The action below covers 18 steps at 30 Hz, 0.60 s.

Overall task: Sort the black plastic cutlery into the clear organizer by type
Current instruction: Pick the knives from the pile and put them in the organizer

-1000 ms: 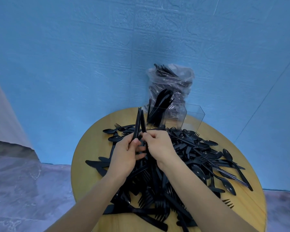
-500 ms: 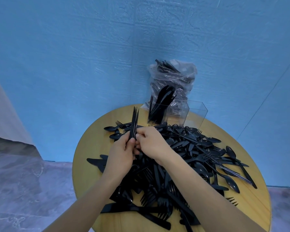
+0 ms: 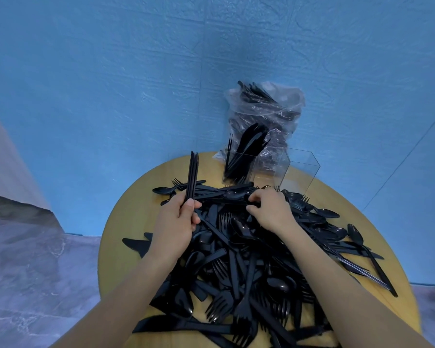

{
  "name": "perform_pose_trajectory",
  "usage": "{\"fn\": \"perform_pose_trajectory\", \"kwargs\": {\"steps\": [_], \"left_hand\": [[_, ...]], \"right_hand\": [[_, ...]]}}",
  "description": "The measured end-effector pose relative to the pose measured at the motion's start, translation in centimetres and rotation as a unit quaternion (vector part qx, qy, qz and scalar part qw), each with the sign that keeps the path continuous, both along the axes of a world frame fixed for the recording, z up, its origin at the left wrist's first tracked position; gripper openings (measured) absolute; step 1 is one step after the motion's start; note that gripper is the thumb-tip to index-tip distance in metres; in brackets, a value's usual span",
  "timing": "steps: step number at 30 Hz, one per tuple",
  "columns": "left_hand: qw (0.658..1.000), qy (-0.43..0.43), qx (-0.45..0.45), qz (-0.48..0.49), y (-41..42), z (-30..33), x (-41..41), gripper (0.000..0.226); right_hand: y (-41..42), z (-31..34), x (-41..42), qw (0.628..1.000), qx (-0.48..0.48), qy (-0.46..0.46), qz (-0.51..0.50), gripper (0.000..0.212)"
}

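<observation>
A big pile of black plastic cutlery (image 3: pixel 249 267), with forks, spoons and knives mixed, covers the round wooden table (image 3: pixel 126 222). My left hand (image 3: pixel 176 222) grips a small upright bundle of black cutlery (image 3: pixel 193 174), seen edge-on, at the pile's left. My right hand (image 3: pixel 269 209) rests on the pile's far side, fingers pinched on a black piece lying there. The clear organizer (image 3: pixel 299 169) stands at the table's far edge; its left compartment holds several upright black pieces (image 3: pixel 246 151), its right compartment looks bare.
A clear plastic bag (image 3: pixel 266 109) stuffed with more black cutlery leans on the blue wall behind the organizer. Loose spoons and knives reach the table's right edge (image 3: pixel 377 267). Grey floor lies to the left.
My hands have separated: the right hand left the bundle and moved right onto the pile, pinching a piece there. The left hand keeps holding the bundle upright.
</observation>
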<state>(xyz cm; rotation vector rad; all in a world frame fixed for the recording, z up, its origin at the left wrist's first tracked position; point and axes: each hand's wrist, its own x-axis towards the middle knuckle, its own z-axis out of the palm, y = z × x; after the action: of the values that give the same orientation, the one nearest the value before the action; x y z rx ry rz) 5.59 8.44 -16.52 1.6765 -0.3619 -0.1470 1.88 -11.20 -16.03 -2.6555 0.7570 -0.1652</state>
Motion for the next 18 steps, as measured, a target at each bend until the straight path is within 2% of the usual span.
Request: {"fn": "perform_pose_trajectory", "kwargs": {"steps": [4, 7, 13, 18], "left_hand": [[1.000, -0.008, 0.003, 0.000, -0.1, -0.1, 0.2, 0.022], [1.000, -0.013, 0.009, 0.004, -0.1, -0.2, 0.4, 0.022], [1.000, -0.011, 0.012, 0.007, -0.1, -0.6, 0.9, 0.023], [1.000, -0.004, 0.007, 0.011, -0.3, -0.7, 1.1, 0.024]], "right_hand": [[0.1, 0.6, 0.9, 0.999, -0.015, 0.036, 0.028, 0.023], [-0.1, 0.9, 1.3, 0.998, -0.024, 0.024, 0.054, 0.011], [-1.1, 1.9, 0.1, 0.994, 0.042, -0.062, 0.083, 0.017], [-1.7, 2.1, -0.7, 0.988, 0.050, -0.136, 0.053, 0.023]]}}
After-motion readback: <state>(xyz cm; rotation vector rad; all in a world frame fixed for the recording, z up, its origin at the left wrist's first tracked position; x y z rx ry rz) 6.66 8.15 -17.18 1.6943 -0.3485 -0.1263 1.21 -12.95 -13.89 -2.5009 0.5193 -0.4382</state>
